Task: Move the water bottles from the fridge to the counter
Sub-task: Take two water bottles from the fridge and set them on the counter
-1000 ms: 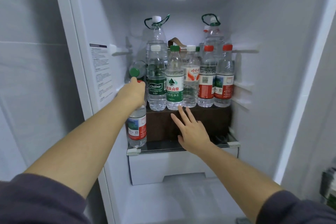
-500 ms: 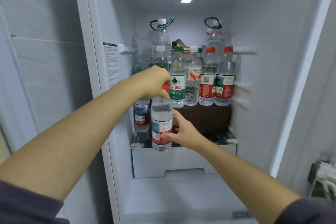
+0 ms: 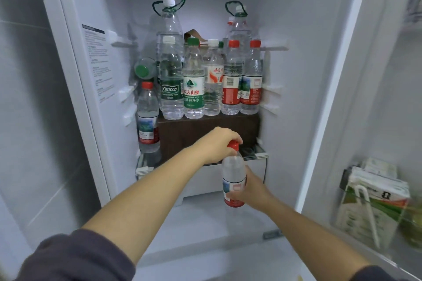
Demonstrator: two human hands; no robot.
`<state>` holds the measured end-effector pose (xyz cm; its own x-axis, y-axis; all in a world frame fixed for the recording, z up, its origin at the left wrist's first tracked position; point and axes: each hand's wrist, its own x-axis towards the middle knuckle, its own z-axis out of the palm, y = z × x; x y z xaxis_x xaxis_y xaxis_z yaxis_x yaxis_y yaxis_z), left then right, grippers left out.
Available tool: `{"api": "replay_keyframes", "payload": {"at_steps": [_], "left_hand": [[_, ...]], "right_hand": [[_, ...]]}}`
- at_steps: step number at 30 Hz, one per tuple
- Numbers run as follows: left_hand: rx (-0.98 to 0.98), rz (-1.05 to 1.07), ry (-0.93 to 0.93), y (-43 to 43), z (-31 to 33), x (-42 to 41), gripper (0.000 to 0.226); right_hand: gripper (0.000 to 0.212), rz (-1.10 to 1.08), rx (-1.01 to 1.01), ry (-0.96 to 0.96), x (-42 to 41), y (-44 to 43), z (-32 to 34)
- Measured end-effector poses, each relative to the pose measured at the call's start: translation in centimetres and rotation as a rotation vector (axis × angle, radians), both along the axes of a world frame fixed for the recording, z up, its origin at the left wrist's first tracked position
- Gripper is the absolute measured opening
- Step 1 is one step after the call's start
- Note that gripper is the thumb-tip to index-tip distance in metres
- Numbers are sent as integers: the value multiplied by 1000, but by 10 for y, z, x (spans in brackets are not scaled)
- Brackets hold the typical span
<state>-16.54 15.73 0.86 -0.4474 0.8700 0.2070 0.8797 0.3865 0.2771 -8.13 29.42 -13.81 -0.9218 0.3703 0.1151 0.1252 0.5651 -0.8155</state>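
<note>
Head view: red-capped bottle (image 3: pixel 234 178) out in front of the fridge, below the brown box (image 3: pixel 209 134). Left hand (image 3: pixel 218 143) pinches its cap, right hand (image 3: pixel 251 189) wraps the labelled body (a two-hand carry, looks like). Best to let the right hand bear the weight and lift clear of the shelf edge (image 3: pixel 260 155) before turning away. Above the box, a row of bottles (image 3: pixel 211 80) stands untouched; counter not visible

Clear glossy plastic bottle (image 3: pixel 233 173) with paper-look label, smooth white plastic fridge walls (image 3: pixel 296 75), dark wood-look box (image 3: pixel 205 130).
</note>
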Motion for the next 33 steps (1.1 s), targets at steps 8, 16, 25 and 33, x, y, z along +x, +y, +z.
{"api": "replay_keyframes", "payload": {"at_steps": [8,16,25,33], "left_hand": [[31,-33,-65,37,-35,-9,43],[73,-23,-56,50,-51,-12,45],[207,338,287,-20,7,-61,28],[227,738,554,-87,47,-97,38]], "right_hand": [[78,-82,-64,-84,3,22,-27],[71,-117,-166,-46,-3,27,-23],[50,-133,-269,15,-15,28,0],[37,-71,-211,7,-16,28,8]]}}
